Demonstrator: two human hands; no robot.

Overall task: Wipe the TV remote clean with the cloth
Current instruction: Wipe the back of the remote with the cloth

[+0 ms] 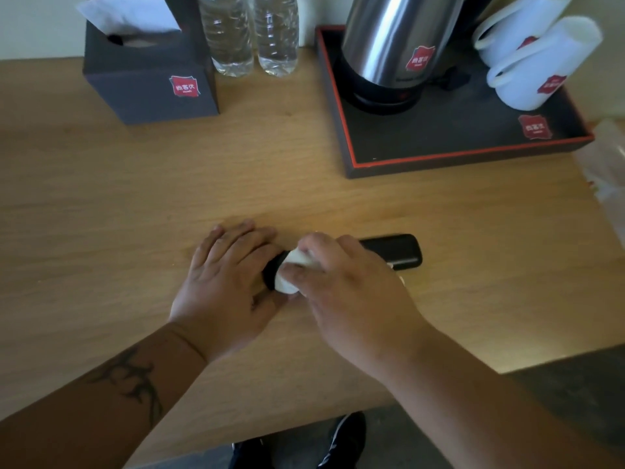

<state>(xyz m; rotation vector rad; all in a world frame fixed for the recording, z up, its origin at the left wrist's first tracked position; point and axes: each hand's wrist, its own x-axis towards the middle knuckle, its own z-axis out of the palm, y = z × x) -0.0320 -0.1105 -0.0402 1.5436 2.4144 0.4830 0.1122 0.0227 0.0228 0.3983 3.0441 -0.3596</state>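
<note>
A black TV remote (pixel 395 253) lies flat on the wooden table (pixel 135 214), its long axis running left to right. My left hand (pixel 226 286) rests over its left end and pins it down. My right hand (pixel 348 296) is closed on a small wad of white cloth (pixel 292 274), which presses on the remote near its left end. Both hands hide the remote's middle and left part; only the right end shows.
At the back left stands a dark tissue box (pixel 148 76), with two water bottles (pixel 250 35) beside it. A black tray with a red rim (pixel 439 160) at the back right holds a steel kettle (pixel 392 49) and two white cups (pixel 537 59). The table's front edge runs close to my arms.
</note>
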